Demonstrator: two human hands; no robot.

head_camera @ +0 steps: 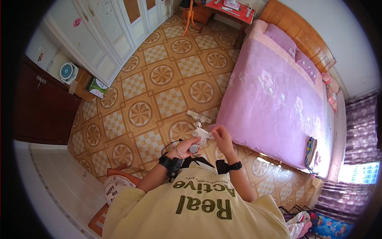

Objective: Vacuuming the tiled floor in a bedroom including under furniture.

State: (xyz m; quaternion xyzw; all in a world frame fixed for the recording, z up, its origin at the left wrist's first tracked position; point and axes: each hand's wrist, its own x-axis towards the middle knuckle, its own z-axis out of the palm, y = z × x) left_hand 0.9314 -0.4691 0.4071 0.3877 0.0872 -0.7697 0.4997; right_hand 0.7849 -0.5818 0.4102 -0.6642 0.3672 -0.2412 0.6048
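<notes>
My left hand [185, 147] is closed around the grip of a white handheld tool with a T-shaped head [198, 116]. The tool's round grey end [194, 148] sticks out near my thumb, and the flat crossbar points away from me. A thin white cloth or tissue [203, 135] lies against the tool's middle, partly covering it. My right hand [222, 138] pinches the outer end of this white piece between thumb and fingers. Both wrists wear black straps with small devices; a black cord loops beside my left wrist.
A bed with a purple cover [268, 98] stands to the right. White wardrobe doors [104, 33] line the upper left. A wooden chair [116, 173] is close behind my left arm. At the left are a small fan [68, 71] and boxes; a red-topped desk [229, 10] is at the far end.
</notes>
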